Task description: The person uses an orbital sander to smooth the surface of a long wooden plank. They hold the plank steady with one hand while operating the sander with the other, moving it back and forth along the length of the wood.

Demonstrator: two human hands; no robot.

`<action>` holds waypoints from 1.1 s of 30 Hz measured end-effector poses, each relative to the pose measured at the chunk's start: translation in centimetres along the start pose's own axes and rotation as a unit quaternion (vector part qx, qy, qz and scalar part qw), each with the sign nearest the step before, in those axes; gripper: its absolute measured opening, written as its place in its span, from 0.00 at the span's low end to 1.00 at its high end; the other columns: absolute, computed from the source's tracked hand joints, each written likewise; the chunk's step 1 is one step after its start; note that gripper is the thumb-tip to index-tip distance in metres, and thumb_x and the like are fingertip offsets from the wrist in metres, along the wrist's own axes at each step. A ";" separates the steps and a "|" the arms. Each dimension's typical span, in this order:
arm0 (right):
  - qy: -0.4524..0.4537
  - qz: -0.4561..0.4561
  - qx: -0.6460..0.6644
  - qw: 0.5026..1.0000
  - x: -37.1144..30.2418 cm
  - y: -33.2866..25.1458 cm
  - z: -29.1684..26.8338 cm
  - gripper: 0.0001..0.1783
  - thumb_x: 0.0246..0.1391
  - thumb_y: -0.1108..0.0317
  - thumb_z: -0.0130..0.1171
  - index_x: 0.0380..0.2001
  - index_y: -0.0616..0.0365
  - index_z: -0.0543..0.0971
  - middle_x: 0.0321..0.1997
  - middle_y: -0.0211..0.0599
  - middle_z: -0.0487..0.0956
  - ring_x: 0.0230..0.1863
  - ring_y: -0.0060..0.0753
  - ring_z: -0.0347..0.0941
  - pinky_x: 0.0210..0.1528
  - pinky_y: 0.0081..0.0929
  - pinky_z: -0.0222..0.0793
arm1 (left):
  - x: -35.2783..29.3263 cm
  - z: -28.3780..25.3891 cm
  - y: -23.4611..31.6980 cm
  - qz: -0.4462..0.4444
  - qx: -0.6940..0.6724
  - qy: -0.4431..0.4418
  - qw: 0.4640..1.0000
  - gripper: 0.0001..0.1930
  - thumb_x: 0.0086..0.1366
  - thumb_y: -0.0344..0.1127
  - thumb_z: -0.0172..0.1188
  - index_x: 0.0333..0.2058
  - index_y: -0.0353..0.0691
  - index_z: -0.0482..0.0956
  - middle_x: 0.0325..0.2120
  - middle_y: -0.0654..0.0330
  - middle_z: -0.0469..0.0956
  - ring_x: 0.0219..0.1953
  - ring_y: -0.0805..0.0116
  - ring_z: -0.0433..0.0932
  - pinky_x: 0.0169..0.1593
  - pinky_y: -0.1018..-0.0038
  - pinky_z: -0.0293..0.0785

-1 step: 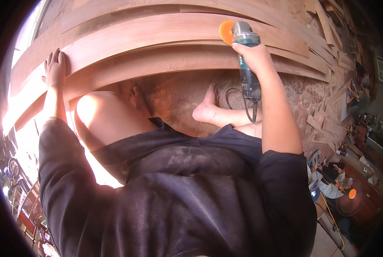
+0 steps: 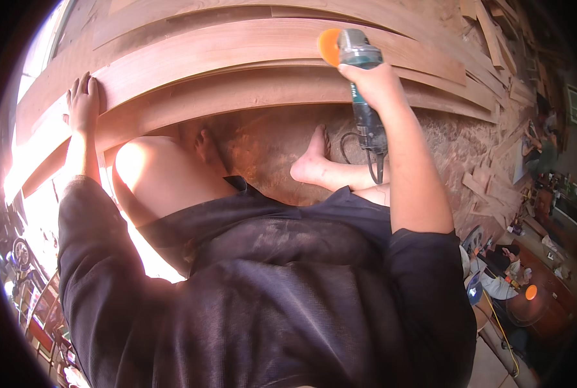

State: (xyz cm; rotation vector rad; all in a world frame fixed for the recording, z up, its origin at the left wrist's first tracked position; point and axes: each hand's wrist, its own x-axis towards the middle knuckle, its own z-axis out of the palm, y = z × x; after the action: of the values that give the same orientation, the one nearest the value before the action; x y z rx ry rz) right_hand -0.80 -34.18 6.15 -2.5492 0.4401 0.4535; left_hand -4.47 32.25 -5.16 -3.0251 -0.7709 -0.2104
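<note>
We rest our left hand (image 2: 83, 107), fingers slightly parted, on the long wooden plank (image 2: 224, 46) toward its left end, probably to steady it; our right hand (image 2: 376, 81) wraps around the angle grinder (image 2: 370, 128), seemingly for control, its orange disc (image 2: 328, 47) over the plank, contact unclear

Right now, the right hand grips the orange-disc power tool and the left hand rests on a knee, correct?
No: the head view shows the left hand resting on a long wooden board instead. The right hand does grip the power tool.
</note>
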 end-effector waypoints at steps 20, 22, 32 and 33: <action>0.031 0.021 -0.010 0.999 2.4 5.2 -4.2 0.37 0.48 0.42 0.75 0.52 0.61 0.87 0.48 0.52 0.88 0.49 0.45 0.85 0.56 0.39 0.77 | 1.3 0.7 -1.4 0.001 -0.002 0.013 1.000 0.32 0.77 0.64 0.38 0.75 0.67 0.65 0.80 0.66 0.56 0.82 0.54 0.48 0.75 0.27 0.38; 0.046 0.037 0.018 0.998 4.7 7.4 -4.4 0.38 0.47 0.40 0.75 0.51 0.62 0.87 0.47 0.53 0.88 0.49 0.46 0.86 0.55 0.38 0.78 | 1.1 0.7 0.3 -0.017 0.011 0.001 1.000 0.32 0.77 0.65 0.39 0.76 0.67 0.65 0.80 0.66 0.55 0.82 0.54 0.47 0.75 0.28 0.38; -0.039 -0.095 -0.082 0.991 -1.5 -8.7 3.9 0.36 0.45 0.37 0.73 0.50 0.52 0.88 0.44 0.46 0.90 0.49 0.47 0.87 0.55 0.41 0.80 | 0.6 -1.1 1.3 -0.031 0.020 -0.014 0.999 0.32 0.77 0.64 0.39 0.75 0.67 0.65 0.80 0.67 0.55 0.83 0.55 0.46 0.75 0.28 0.38; -0.049 -0.106 -0.091 0.989 -2.7 -10.4 4.4 0.37 0.45 0.37 0.73 0.51 0.52 0.87 0.44 0.48 0.89 0.49 0.48 0.87 0.54 0.42 0.80 | 0.7 -1.1 1.1 -0.026 0.015 -0.011 0.999 0.32 0.77 0.64 0.39 0.75 0.67 0.65 0.80 0.67 0.55 0.83 0.55 0.47 0.75 0.28 0.38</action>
State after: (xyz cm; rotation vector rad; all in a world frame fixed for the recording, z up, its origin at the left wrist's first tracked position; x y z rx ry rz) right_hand -0.12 -22.71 8.03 -2.6957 0.0929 0.5580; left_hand -3.47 31.55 -3.97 -2.9859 -0.8479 -0.1661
